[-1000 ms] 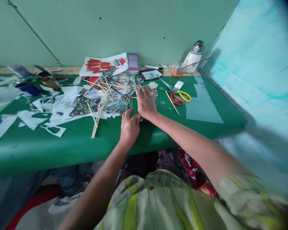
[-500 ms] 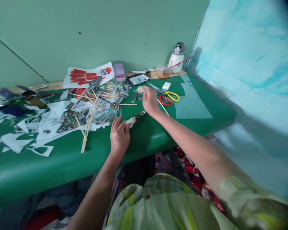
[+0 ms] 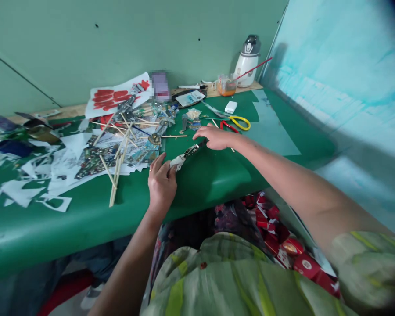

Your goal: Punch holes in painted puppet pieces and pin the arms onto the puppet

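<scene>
My left hand (image 3: 161, 182) rests on the green table (image 3: 213, 180) near its front edge, fingers curled on the pale wrapped handle end of a metal plier-like tool (image 3: 183, 156). My right hand (image 3: 215, 137) lies over the far end of that tool, fingers bent down onto it. Red-handled scissors (image 3: 228, 126) and yellow-handled scissors (image 3: 241, 122) lie just beyond my right hand. A heap of printed cut-outs (image 3: 125, 147) with several thin wooden sticks (image 3: 116, 169) is to the left of my hands.
White paper scraps (image 3: 36, 184) cover the table's left part. A sheet with red shapes (image 3: 113, 97) leans on the green wall. A white jug (image 3: 246, 61), a cup of orange liquid (image 3: 226, 87) and a white eraser (image 3: 231, 107) stand at the back right. Red packets (image 3: 296, 259) lie below the table.
My right hand reached toward the scissors, then drew back onto the tool's far end. My left hand stayed at the tool's handle. The view swung a little.
</scene>
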### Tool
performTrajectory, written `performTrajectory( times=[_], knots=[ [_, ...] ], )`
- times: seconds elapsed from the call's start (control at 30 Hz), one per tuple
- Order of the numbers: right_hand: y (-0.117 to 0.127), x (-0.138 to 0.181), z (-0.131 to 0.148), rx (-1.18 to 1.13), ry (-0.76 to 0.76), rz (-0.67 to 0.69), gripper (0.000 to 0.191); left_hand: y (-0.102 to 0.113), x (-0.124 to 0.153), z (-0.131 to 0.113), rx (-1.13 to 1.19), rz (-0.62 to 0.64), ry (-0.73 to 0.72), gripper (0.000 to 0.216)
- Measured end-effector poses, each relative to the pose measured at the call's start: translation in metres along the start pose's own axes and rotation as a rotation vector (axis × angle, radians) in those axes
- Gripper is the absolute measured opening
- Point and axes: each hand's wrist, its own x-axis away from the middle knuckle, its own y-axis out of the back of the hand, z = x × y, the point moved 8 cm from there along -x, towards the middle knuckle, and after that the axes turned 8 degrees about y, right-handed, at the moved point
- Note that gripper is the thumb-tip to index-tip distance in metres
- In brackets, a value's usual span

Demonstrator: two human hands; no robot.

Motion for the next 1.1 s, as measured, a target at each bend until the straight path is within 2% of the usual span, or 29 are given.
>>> performTrajectory(
  times=[0.13, 0.37, 0.6, 0.83, 1.1],
  knots=[
    [-0.005, -0.001, -0.002, 0.042, 0.051, 0.031, 0.067, 0.001, 0.001, -0.002, -0.011, -0.013, -0.014, 0.020],
    [-0.007, 0.002, -0.003, 0.026, 0.109, -0.079, 0.034, 0.002, 0.001, -0.005, -0.022, -0.020, -0.033, 0.018],
    [-0.005, 0.004, 0.000, 0.033, 0.094, -0.107, 0.020, 0.002, 0.003, -0.008, -0.018, 0.005, -0.032, 0.020],
    [-0.003, 0.005, 0.003, 0.028, 0.118, -0.102, 0.021, 0.003, 0.002, -0.012, -0.024, 0.013, -0.055, 0.021],
    [-0.001, 0.006, 0.004, 0.014, 0.136, -0.099, 0.023, 0.000, 0.003, -0.011, -0.093, 0.057, -0.015, 0.024]
  ],
)
